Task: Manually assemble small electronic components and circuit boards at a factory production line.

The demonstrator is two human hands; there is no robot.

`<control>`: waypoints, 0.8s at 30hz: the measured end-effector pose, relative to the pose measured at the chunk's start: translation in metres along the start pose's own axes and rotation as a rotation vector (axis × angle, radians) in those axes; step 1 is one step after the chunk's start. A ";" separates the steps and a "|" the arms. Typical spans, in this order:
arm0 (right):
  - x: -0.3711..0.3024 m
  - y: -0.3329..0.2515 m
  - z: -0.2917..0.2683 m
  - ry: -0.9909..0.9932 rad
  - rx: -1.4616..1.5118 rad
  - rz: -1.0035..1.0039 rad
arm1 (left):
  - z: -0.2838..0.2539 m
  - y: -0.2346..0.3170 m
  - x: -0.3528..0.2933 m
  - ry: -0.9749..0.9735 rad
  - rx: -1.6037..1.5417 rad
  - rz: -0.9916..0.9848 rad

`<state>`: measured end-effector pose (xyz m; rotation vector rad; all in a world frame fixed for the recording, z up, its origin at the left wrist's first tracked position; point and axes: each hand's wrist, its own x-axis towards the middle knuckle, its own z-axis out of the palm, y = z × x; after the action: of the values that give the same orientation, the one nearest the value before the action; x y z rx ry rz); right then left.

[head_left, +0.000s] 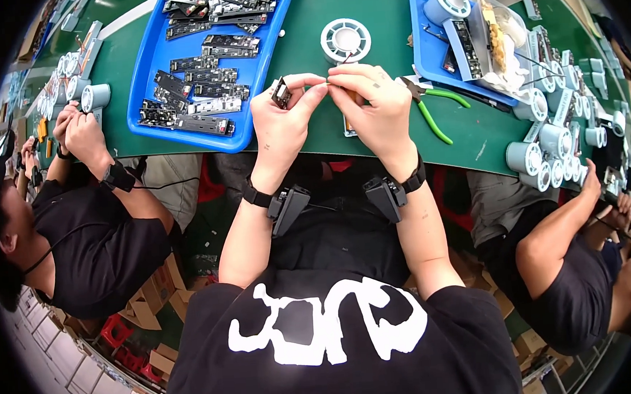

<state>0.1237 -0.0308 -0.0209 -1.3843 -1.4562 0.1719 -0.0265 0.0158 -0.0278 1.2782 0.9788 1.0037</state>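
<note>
At the far left, a co-worker's hands (81, 139) hold a pale blue round housing (96, 97). Next, a blue tray (266, 59) on the green surface (388, 19) carries many dark circuit boards (230, 47). The left hand (280, 120) has its grip closed around a small dark module (280, 93), thumb and forefinger tips together. A white-centred round housing (345, 33) lies just beyond both hands, a thin lead (351, 56) showing at its near edge. The right hand (378, 103) has its grip pinched together, meeting the left fingertips; any item between is too small to identify. Green-handled pliers (434, 121) lie beside it. Farther right stand a smaller blue tray (431, 54) and clustered pale blue housings (526, 157).
</note>
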 end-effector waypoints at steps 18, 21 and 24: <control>0.004 0.002 -0.004 -0.049 -0.040 -0.113 | -0.008 0.015 -0.003 -0.192 -0.410 -0.089; 0.005 0.001 -0.003 -0.056 -0.047 -0.047 | -0.010 0.021 -0.007 -0.256 -0.592 -0.186; 0.007 0.000 -0.003 -0.026 -0.051 -0.058 | -0.013 0.020 -0.010 -0.311 -0.467 -0.239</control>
<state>0.1279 -0.0267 -0.0158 -1.3838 -1.5301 0.1172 -0.0422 0.0105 -0.0086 0.8687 0.5932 0.7601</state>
